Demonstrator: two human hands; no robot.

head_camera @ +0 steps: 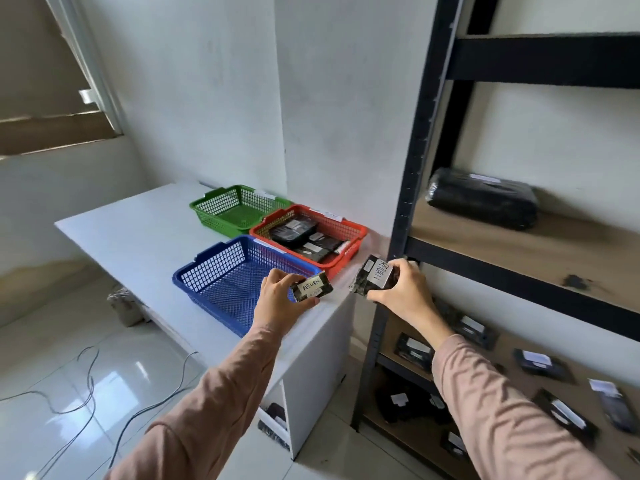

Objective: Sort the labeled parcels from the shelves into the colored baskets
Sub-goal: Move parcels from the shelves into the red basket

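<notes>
My left hand [280, 299] grips a small black parcel [313, 289] labeled RETURN, held over the right rim of the blue basket [221, 282]. My right hand [403, 287] holds a second black parcel [375, 275], also labeled RETURN, between the table corner and the shelf post. The blue basket holds nothing that I can see. Behind it the red basket [346, 230] contains several black parcels. The green basket [221, 209] at the back looks bare inside.
The baskets sit on a white table [138, 233]. A black metal shelf unit [415, 174] stands at right, with a large black parcel [483, 199] on its middle shelf and several small labeled parcels [540, 363] on the lower ones. Cables [86, 382] trail across the tiled floor.
</notes>
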